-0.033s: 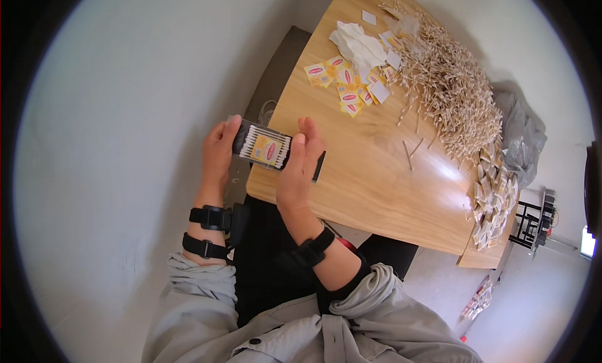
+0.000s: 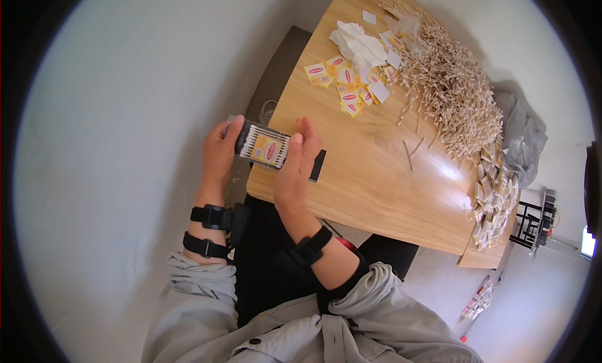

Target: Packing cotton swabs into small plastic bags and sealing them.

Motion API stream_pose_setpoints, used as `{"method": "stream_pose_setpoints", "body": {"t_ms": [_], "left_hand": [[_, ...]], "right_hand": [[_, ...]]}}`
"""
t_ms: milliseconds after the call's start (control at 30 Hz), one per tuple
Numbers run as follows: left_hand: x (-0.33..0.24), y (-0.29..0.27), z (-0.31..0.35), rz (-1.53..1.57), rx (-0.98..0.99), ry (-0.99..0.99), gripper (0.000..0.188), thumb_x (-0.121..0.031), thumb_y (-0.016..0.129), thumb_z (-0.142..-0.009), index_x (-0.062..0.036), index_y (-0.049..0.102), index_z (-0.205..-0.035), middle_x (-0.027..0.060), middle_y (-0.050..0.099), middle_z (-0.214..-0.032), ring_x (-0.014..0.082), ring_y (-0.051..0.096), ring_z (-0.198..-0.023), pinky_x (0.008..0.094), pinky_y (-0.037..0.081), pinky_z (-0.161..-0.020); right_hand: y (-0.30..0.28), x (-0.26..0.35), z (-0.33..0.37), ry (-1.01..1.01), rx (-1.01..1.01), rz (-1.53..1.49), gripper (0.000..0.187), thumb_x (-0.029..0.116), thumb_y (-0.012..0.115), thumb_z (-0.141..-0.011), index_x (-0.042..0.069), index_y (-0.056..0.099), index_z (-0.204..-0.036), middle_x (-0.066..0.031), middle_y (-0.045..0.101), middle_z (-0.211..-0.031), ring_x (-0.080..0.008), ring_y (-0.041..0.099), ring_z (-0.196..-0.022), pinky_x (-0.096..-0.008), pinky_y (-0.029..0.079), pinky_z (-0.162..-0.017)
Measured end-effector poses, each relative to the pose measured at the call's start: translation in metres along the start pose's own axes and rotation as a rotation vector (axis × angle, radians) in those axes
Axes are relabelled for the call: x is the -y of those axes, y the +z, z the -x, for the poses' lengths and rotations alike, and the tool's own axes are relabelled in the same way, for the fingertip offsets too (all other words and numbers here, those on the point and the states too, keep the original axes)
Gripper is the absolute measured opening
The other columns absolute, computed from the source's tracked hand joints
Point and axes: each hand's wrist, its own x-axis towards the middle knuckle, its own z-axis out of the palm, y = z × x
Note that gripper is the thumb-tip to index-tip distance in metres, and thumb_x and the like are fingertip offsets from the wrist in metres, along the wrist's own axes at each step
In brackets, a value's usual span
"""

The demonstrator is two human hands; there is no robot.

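A flat, clear pack of cotton swabs [image 2: 264,147] with a yellow card inside is held just past the table's left corner. White swab tips show in a row along each side of the card. My left hand [image 2: 218,155] is closed on its left end, thumb on top. At the right end, my right hand [image 2: 293,175] grips the pack with its thumb side, its other fingers pointing up behind. Part of that end is hidden by the hand. A dark flat piece [image 2: 318,167] lies at the table edge beside my right hand.
Yellow-and-white cards [image 2: 348,76] and a crumpled white sheet [image 2: 359,43] lie on the wooden table [image 2: 364,175]. Beyond them spreads a large heap of loose swabs [image 2: 458,93]. Filled packs [image 2: 494,203] are piled at the right end, near a grey plastic bag [image 2: 523,134].
My right hand has shifted very slightly left, over the pack's right end. The pack has moved barely to the right; the table things are the same.
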Motion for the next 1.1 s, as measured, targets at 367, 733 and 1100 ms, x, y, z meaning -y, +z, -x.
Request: {"method": "stream_pose_setpoints", "body": {"t_ms": [367, 733, 1100], "left_hand": [[0.008, 0.011, -0.003, -0.085, -0.028, 0.099, 0.035, -0.037, 0.065, -0.090, -0.0024, 0.064, -0.084, -0.0024, 0.060, -0.076, 0.0064, 0.053, -0.070, 0.0240, 0.044, -0.064], [-0.015, 0.015, 0.038, -0.707, -0.460, 0.571, 0.037, -0.026, 0.052, -0.097, -0.0010, 0.048, -0.123, 0.0129, 0.045, -0.124, 0.0232, 0.043, -0.114, 0.0360, 0.038, -0.090], [-0.015, 0.171, 0.113, -0.847, 0.364, 0.816, 0.050, -0.016, 0.065, -0.082, -0.0019, 0.046, -0.126, 0.0203, 0.040, -0.133, 0.0376, 0.037, -0.124, 0.0481, 0.028, -0.105]], "right_hand": [[0.005, -0.002, -0.001, -0.025, 0.050, -0.044, 0.044, 0.021, 0.039, -0.100, -0.002, 0.034, -0.137, -0.0174, 0.038, -0.130, -0.0279, 0.039, -0.122, -0.0366, 0.032, -0.104], [-0.227, -0.019, -0.070, -0.182, -0.559, 0.732, 0.063, 0.015, 0.076, -0.074, 0.003, 0.045, -0.128, -0.0133, 0.048, -0.104, -0.0267, 0.045, -0.098, -0.0379, 0.041, -0.085], [-0.260, -0.036, -0.113, -0.244, -0.394, 0.727, 0.014, 0.013, 0.071, -0.076, 0.010, 0.066, -0.088, -0.0100, 0.056, -0.091, -0.0291, 0.056, -0.086, -0.0396, 0.045, -0.073]]}}
